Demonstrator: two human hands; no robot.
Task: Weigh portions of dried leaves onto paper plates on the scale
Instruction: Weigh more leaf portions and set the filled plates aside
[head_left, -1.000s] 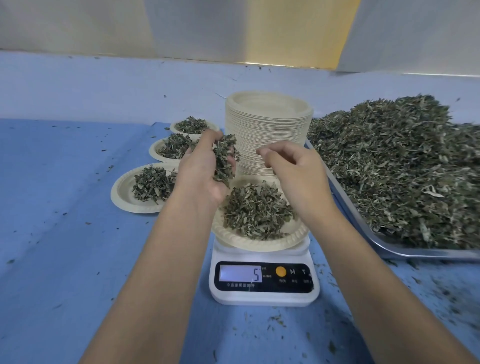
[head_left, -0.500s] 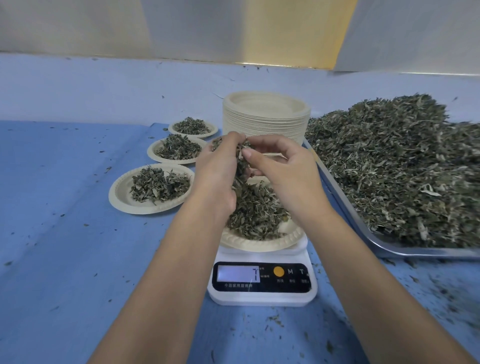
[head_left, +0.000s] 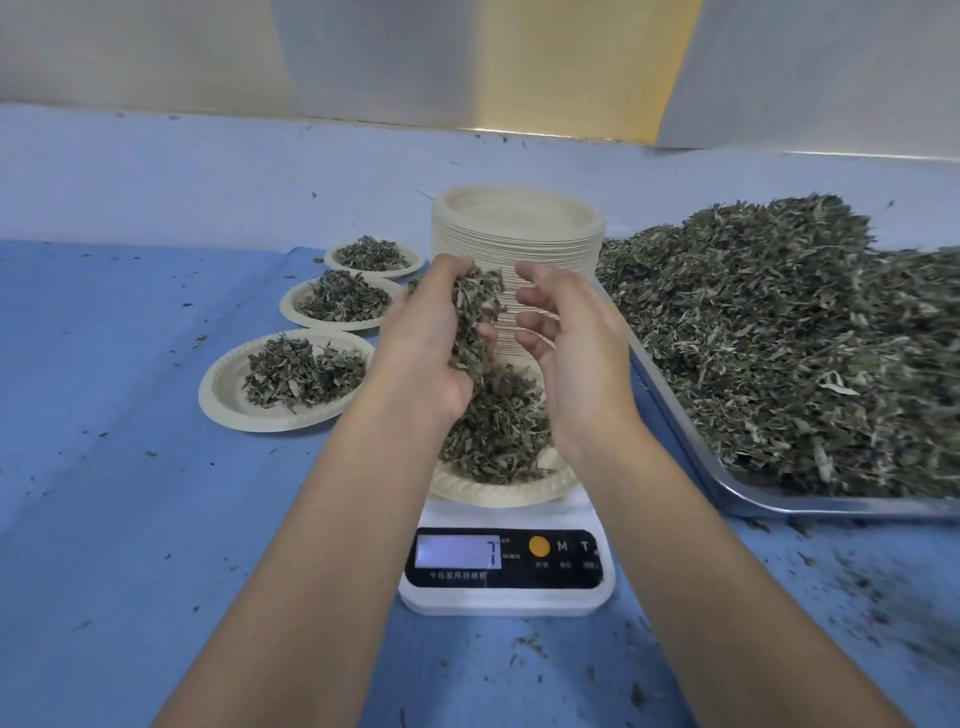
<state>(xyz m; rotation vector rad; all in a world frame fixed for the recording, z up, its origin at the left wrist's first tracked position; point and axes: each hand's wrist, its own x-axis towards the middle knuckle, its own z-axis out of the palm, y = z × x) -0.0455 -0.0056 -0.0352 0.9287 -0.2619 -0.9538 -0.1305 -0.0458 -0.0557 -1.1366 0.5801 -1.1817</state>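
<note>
- We see the left hand (head_left: 421, 343) raised above the scale (head_left: 506, 597), its fingers and thumb curled round a clump of dried leaves (head_left: 475, 317). Some of the clump hangs down towards the plate beneath.
- The right hand (head_left: 576, 353) is just right of the clump, palm turned towards it. Its fingers are apart and loosely bent, and we see nothing held in them.
- Between and below the two hands a paper plate (head_left: 498, 493) sits on the scale with a mound of leaves (head_left: 498, 436) on it. The wrists hide part of the plate from us.
- The scale is white with a dark front panel, near the middle of the scene. Its lit display (head_left: 457, 552) shows a digit that we read as 7, though it is blurred.
- Behind the hands stands a tall stack of empty plates (head_left: 519, 228).
- To the right, a metal tray (head_left: 779, 504) carries a large heap of leaves (head_left: 805, 338), close beside the scale and the stack.
- To the left, three filled plates lie in a row running away from us: the near plate (head_left: 228, 405), the middle plate (head_left: 291, 312) and the far plate (head_left: 332, 257), each with its own pile.
- Everything rests on a blue table cover (head_left: 130, 519), which has leaf crumbs scattered over it, thickest at the near right.
</note>
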